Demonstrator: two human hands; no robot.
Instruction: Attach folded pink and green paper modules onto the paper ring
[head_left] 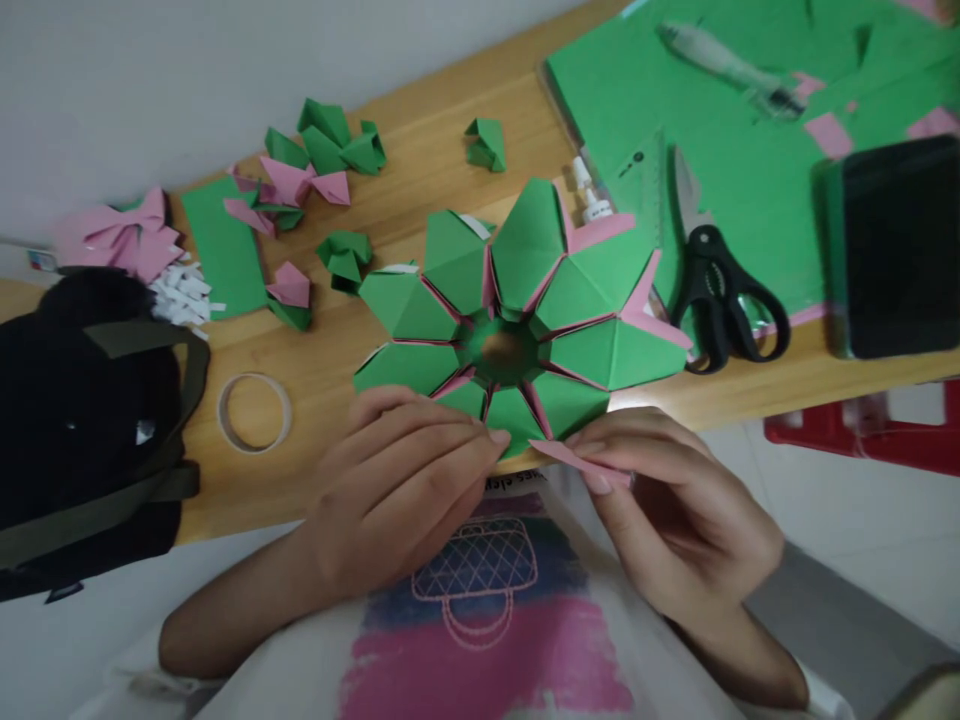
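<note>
We hold the paper ring [517,310], a wheel of green folded wedges with pink seams, at the near edge of the table [330,360]. Its near rim hangs over the edge towards our chest, which we judge lets the fingers get under it as well as over it. Our left hand [397,490] has its fingers pressed together on the ring's near wedge, apparently to steady it. Our right hand [675,510] pinches the pink flap [577,462] that sticks out from the near rim, between thumb and fingertips.

Just right of the ring lie the scissors [724,300], blades pointing far, with the glue bottle [592,200] beyond its far edge and the green sheets [750,120] far right. The tape roll [253,412] lies to the left, near the black bag [82,420]. Loose folded pieces [322,150] and white strips [180,295] are scattered far left. Nothing stands between the hands and the ring.
</note>
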